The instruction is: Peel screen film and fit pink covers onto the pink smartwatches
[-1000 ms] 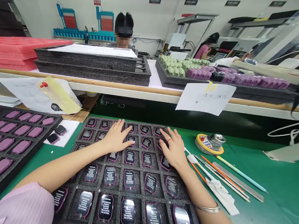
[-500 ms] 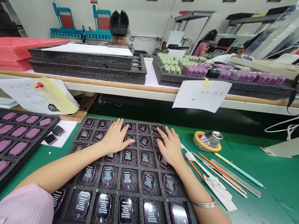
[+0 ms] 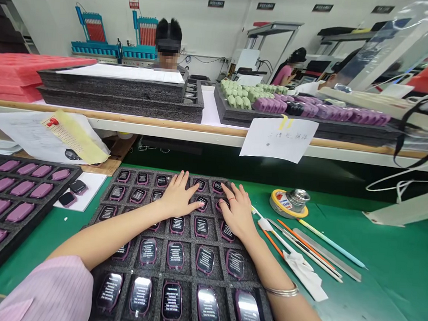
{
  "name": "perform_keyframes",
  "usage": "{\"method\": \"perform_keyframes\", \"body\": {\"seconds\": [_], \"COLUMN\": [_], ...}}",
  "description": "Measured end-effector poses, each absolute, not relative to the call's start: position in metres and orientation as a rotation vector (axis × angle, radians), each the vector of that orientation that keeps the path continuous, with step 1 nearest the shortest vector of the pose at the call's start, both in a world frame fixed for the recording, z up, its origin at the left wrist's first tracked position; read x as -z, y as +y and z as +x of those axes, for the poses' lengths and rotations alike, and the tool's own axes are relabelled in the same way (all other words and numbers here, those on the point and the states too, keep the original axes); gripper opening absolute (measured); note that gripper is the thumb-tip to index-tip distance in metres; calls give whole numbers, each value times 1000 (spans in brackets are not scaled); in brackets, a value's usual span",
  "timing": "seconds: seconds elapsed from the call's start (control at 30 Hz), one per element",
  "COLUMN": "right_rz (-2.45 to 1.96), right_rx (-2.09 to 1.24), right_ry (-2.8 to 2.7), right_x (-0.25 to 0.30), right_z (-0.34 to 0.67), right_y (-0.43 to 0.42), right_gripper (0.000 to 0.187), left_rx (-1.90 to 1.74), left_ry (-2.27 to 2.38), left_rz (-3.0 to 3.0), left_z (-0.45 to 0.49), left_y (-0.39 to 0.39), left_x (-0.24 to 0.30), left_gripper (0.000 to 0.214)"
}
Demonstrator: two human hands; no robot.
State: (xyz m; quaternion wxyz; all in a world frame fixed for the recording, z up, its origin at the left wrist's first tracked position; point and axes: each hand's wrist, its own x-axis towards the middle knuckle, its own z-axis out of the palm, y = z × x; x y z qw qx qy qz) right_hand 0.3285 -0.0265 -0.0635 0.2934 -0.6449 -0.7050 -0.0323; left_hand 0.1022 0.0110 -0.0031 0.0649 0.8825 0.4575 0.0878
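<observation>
Two open hands, left hand point(image 3: 177, 196) and right hand point(image 3: 236, 212), rest flat on watches point(image 3: 172, 300) in a foam tray point(image 3: 160, 270), their screen writing too small to read.

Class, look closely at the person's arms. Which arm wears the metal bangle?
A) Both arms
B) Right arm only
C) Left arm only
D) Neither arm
B: the bangle circles the wrist of the right hand, while the left hand has a bare wrist.
</observation>
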Motion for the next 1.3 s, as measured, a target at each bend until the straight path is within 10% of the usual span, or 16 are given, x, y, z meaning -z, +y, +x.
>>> {"method": "perform_keyframes", "body": {"seconds": [1.3], "right_rz": [-1584], "right_rx": [-18], "right_ry": [-1992], "right_x": [48], "right_z": [341], "right_y": [-94], "right_gripper": [45], "left_rx": [-218], "left_ry": [1359], "left_rz": [2684], "left_z": [24], "left_y": [-66], "left_x": [-8], "left_gripper": [78]}}
